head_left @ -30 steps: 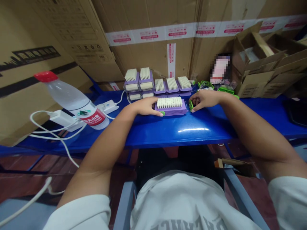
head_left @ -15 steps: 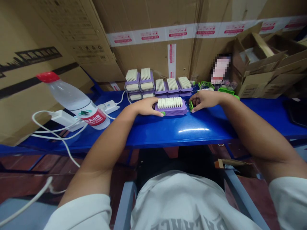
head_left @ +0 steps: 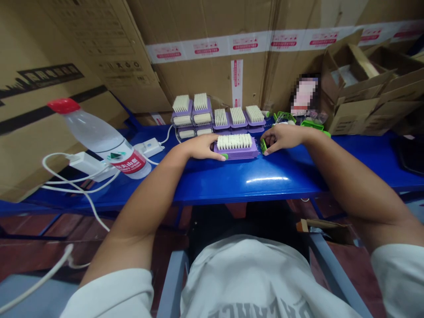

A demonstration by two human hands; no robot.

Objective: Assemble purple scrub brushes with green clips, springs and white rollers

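My left hand (head_left: 207,148) grips the left end of a purple brush (head_left: 239,153), which rests on the blue table with its white bristles up. A green spot shows on the brush beside my thumb. Just off the brush's right end, my right hand (head_left: 281,138) pinches a small green plastic piece (head_left: 263,146); the fingers hide part of it. Between piece and brush lies a narrow gap. Behind the held brush stands a row of purple brushes (head_left: 237,117) with white bristles, some stacked at the left (head_left: 194,115).
A red-capped water bottle (head_left: 106,139) leans at the left beside white power adapters (head_left: 89,165) and cables. At the back right are green plastic parts (head_left: 312,125), a phone with a blurred screen (head_left: 305,97) and open cardboard boxes (head_left: 361,97). Large cartons (head_left: 205,73) line the back.
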